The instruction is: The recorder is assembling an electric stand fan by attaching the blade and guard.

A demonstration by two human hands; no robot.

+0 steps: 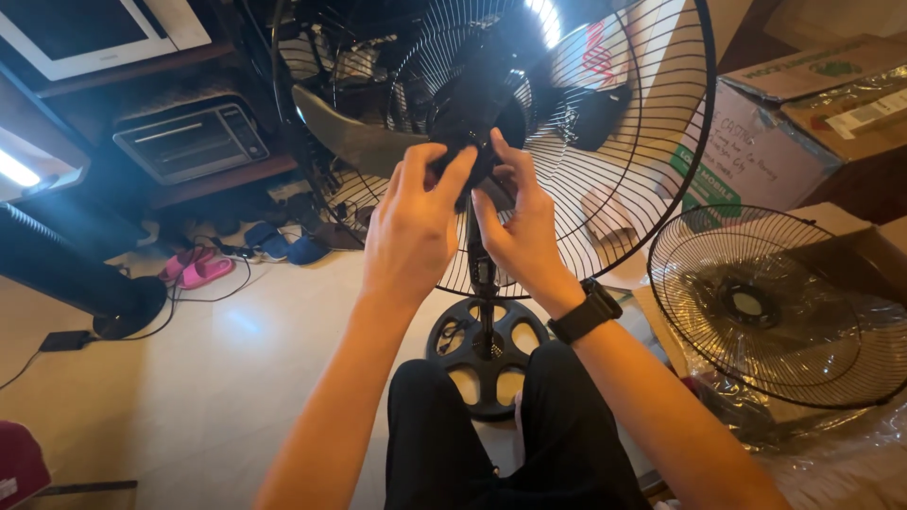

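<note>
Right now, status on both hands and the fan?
Left hand and right hand both on the black hub of the standing fan, fingers pinching it. Rear grille mounted; front grille loose on plastic, right. Nothing blocking.

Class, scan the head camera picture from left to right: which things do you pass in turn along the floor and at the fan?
Pink slippers → left hand → right hand → black wristwatch → loose wire fan guard lying on clear plastic.

Loose grille (775, 307) right of fan stand (485, 354)
</note>
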